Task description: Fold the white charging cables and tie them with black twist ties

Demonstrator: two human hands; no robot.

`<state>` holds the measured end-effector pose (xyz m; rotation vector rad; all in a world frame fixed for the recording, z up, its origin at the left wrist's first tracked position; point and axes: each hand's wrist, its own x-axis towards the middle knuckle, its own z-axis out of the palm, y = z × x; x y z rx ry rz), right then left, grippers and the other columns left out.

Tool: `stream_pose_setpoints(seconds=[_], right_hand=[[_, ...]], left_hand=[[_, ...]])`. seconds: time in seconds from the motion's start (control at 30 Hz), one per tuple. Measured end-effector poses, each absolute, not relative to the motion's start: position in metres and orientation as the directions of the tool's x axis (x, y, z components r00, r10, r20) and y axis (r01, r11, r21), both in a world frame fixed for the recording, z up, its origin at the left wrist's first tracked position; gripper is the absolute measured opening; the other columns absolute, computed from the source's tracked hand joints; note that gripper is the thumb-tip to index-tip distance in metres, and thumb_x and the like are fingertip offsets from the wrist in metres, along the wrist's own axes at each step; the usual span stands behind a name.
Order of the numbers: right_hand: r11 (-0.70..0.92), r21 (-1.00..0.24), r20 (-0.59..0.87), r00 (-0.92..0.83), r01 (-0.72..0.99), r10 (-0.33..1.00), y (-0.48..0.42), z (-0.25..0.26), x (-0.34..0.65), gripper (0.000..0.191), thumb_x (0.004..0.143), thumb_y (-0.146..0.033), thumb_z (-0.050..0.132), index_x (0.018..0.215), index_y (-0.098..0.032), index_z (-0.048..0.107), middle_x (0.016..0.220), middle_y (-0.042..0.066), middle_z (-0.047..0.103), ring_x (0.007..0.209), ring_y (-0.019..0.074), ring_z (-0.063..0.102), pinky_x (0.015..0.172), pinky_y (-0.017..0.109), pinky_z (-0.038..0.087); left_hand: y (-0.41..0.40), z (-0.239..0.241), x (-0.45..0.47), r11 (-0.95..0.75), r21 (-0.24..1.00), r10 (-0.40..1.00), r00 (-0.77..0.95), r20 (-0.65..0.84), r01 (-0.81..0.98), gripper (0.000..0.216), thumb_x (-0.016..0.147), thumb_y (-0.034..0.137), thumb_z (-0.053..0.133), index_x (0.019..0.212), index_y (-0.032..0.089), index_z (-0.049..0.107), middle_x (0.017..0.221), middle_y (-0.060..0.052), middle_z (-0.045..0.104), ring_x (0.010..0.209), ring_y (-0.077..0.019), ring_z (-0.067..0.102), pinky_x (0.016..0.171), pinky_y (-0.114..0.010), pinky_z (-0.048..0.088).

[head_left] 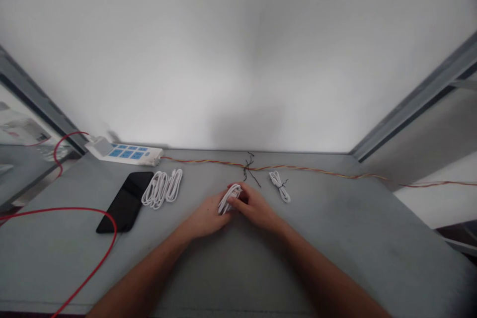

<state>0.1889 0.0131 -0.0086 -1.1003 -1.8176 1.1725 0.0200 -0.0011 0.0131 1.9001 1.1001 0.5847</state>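
Note:
My left hand (pixel 207 217) and my right hand (pixel 257 207) meet at the middle of the grey table (pixel 335 238). Both close around a coiled white cable (pixel 229 197), whose loops show between the fingers. To the right of my hands lies a small bundled white cable (pixel 280 185) tied with a dark twist tie. Several loose dark twist ties (pixel 249 169) lie just beyond my hands. Left of my hands rest two or three looped white cables (pixel 163 188) side by side.
A black phone (pixel 126 201) lies face up on the left. A white power strip with blue sockets (pixel 124 152) sits at the back left. A red cable (pixel 95 238) curves across the left side. A twisted red-yellow wire (pixel 316 170) runs along the white wall.

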Motion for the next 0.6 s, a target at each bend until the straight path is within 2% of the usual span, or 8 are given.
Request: stream_pose_setpoints(seconds=[0.1,0.27,0.47,0.6], right_hand=[[0.209,-0.956,0.108,-0.417,0.204,0.903,0.01,-0.008,0.187,0.03,0.084,-0.047,0.055,0.098,-0.02,0.056,0.081,0.001,0.061,0.069,0.0143,0.056,0.062,0.025,0.045],[0.212,-0.94,0.105,-0.365,0.268,0.925,0.008,0.0,0.185,0.026,0.084,-0.046,0.055,0.077,-0.021,0.053,0.065,-0.003,0.053,0.06,0.0126,0.049,0.055,0.024,0.039],[0.149,-0.961,0.086,-0.262,0.233,0.961,0.011,0.003,0.184,0.021,0.082,-0.041,0.054,0.075,-0.022,0.05,0.059,-0.004,0.048,0.053,0.0118,0.045,0.049,0.023,0.037],[0.107,-0.975,0.055,-0.252,0.196,0.966,0.015,-0.001,0.185,0.026,0.081,-0.046,0.055,0.074,-0.021,0.049,0.055,-0.006,0.046,0.048,0.0112,0.043,0.048,0.023,0.036]], left_hand=[[-0.003,0.005,0.022,-0.333,0.788,0.868,0.495,0.041,0.518,0.041,0.078,0.018,0.05,0.118,0.019,0.057,0.098,-0.006,0.069,0.087,-0.021,0.064,0.079,-0.032,0.048],[-0.005,-0.004,0.025,-0.368,0.715,0.873,0.486,0.044,0.594,0.031,0.082,0.021,0.046,0.11,0.017,0.06,0.091,-0.008,0.07,0.083,-0.024,0.065,0.076,-0.034,0.047],[-0.005,-0.001,0.025,-0.383,0.742,0.891,0.431,0.141,0.55,0.028,0.086,0.024,0.047,0.111,0.018,0.058,0.101,-0.009,0.068,0.089,-0.023,0.063,0.08,-0.034,0.047],[-0.006,0.004,0.025,-0.406,0.764,0.871,0.466,0.157,0.502,0.034,0.09,0.028,0.042,0.121,0.021,0.055,0.114,-0.009,0.065,0.102,-0.0235,0.06,0.091,-0.035,0.043]])
